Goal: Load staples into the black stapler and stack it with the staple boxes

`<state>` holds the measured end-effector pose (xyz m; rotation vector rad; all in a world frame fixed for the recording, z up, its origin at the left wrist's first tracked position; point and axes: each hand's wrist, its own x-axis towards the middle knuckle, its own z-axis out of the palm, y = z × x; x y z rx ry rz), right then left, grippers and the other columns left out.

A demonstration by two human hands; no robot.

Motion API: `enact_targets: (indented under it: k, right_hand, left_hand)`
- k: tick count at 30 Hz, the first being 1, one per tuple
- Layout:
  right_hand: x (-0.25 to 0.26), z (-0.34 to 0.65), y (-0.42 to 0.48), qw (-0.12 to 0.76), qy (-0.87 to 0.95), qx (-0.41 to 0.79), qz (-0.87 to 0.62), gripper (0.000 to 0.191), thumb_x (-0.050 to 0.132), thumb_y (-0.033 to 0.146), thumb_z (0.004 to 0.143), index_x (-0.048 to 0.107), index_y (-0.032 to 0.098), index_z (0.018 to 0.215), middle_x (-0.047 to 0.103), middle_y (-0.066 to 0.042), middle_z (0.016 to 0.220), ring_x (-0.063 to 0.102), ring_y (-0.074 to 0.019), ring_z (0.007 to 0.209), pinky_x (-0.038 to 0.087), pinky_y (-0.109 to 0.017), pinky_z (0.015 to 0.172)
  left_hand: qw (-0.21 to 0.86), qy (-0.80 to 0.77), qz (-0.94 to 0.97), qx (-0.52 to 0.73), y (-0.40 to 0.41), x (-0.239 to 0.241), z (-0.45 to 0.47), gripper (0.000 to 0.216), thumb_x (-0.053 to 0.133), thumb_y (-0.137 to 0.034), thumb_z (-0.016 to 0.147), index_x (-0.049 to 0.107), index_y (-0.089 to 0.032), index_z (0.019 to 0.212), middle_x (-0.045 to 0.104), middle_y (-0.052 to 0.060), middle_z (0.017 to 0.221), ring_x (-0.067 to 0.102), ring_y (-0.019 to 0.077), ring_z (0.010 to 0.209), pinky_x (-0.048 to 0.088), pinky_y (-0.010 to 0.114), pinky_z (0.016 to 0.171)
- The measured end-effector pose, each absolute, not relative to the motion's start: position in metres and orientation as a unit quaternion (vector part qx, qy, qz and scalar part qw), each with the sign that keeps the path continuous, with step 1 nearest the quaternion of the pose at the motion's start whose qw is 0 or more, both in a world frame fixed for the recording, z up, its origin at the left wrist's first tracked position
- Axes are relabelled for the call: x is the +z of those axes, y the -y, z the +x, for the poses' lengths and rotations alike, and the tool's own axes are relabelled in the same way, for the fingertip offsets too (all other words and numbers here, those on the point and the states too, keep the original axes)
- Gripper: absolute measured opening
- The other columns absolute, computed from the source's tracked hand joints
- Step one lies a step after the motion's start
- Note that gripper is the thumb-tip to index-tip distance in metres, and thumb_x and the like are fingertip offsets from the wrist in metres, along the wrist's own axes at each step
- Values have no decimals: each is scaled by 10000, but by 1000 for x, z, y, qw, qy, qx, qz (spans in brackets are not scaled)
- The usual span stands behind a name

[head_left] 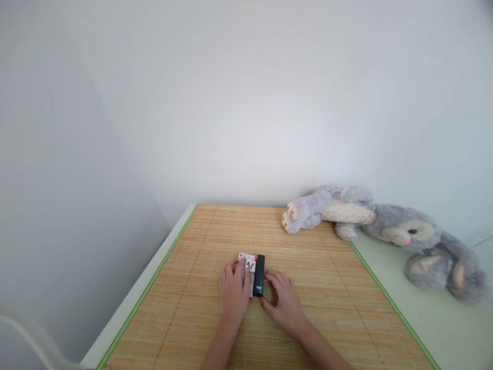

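Observation:
A small printed leaflet or flat pack, white with red and dark print, lies on the bamboo mat. My left hand rests flat over its left part, fingers stretched forward, hiding much of it. Along the leaflet's right side lies a black oblong object with small pale lettering near its close end; its exact kind I cannot make out. My right hand is at its right side, fingers curved and apart. The thumb reaches the object's near end and the index finger its right edge.
The bamboo mat with green edging covers much of the pale table. A grey plush toy with long ears lies across the back right, partly on the mat. White walls stand behind and to the left. A pale curved thing shows at lower left.

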<state>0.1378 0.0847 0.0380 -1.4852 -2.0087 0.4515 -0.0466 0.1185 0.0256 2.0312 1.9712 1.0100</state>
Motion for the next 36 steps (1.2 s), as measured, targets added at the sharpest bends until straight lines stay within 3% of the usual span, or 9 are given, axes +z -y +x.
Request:
enact_targets:
  k: [6,26,36]
  right_hand:
    - [50,119,-86,239,769,186,-562,547,699,337,789,607,327,1329,642,-20,1359,505,-268,1275,344,-414,1095]
    - [47,43,-133,313,755,222,-532,488,780,330,736,650,299,1205,672,-25,1254,535,-269,1197,335,-397,1083]
    - [41,35,-146,298,768,212,-527,548,774,380,789,612,339,1311,641,11,1353,491,-251,1277,304,-380,1134]
  left_hand:
    - [21,-660,683,311,-115,24,-77,385,434,-367,1040,582,-314,1392,573,84,1352,541,278,1208,446,452,1009]
    - [9,-659,682,317,-161,17,-151,388,392,-387,1044,585,-298,1369,558,86,1342,543,266,1206,439,484,1055]
    - [22,-665,662,345,-171,17,-163,385,416,-402,1030,594,-307,1358,577,80,1326,556,265,1231,446,495,1075]
